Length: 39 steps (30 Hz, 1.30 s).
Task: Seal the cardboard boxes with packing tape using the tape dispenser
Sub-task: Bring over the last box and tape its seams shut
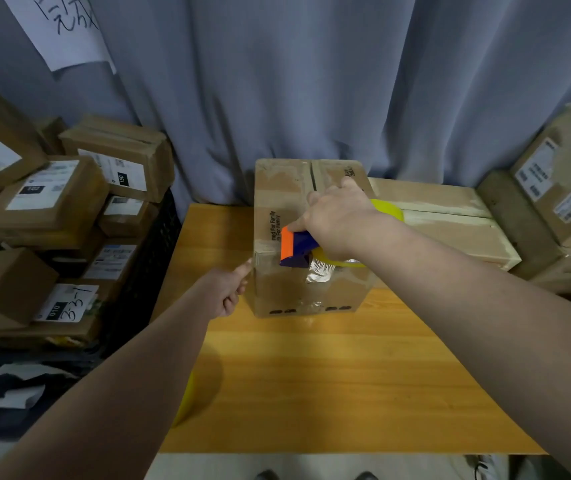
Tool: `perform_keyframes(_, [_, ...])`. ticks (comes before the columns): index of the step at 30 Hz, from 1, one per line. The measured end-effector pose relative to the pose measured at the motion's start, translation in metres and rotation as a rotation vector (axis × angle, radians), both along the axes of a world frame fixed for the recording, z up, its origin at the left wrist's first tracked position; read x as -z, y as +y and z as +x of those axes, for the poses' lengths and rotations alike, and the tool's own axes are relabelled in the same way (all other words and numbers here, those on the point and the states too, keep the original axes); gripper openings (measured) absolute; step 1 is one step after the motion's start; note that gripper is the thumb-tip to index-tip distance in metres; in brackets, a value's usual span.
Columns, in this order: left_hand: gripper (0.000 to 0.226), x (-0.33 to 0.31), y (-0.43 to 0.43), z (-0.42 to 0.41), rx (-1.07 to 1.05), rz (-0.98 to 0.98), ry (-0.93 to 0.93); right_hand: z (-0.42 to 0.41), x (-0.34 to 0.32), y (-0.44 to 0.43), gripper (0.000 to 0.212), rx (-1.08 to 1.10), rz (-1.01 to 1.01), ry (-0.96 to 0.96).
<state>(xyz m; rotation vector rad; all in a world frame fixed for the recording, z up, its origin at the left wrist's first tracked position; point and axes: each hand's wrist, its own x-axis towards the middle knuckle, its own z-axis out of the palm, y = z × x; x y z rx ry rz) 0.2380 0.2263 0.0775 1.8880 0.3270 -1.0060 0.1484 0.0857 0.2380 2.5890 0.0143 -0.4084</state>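
Right hand [337, 223] is closed firmly round the tape dispenser [296, 247], holding its blue and orange head on the near top edge of the cardboard box [277, 188] at centre frame. Left hand [228, 289] sits at the box's lower left corner, thumb against the edge and fingers curled. Whether it pinches anything cannot be told from this angle.

The box stands on the wooden table [311, 375]. A crinkled length of clear tape [318, 271] is stuck to its front face below the dispenser. The top seam [312, 176] beyond the hand shows as a dark open slit.

Assessment: sealing appears just begun, and the run along the top seam is outstanding. Labelled parcels [52, 195] are stacked at left.
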Motion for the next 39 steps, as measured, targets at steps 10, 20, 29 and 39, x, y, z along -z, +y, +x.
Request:
perform_keyframes(10, [0.049, 0.003, 0.015, -0.016, -0.120, 0.125, -0.427, 0.000, 0.001, -0.002, 0.058, 0.013, 0.025, -0.005])
perform_keyframes(20, [0.082, 0.018, -0.007, -0.072, -0.036, -0.493, -0.157, -0.001, 0.003, -0.003, 0.059, 0.009, 0.041, -0.024])
perform_keyframes(29, [0.077, 0.006, 0.015, -0.017, 0.552, -0.211, -0.979, -0.002, 0.001, -0.003, 0.057, -0.006, 0.045, -0.020])
perform_keyframes(39, [0.102, 0.010, -0.001, 0.014, 0.877, 0.309, -1.383, 0.002, 0.001, -0.003, 0.051, -0.019, 0.029, -0.014])
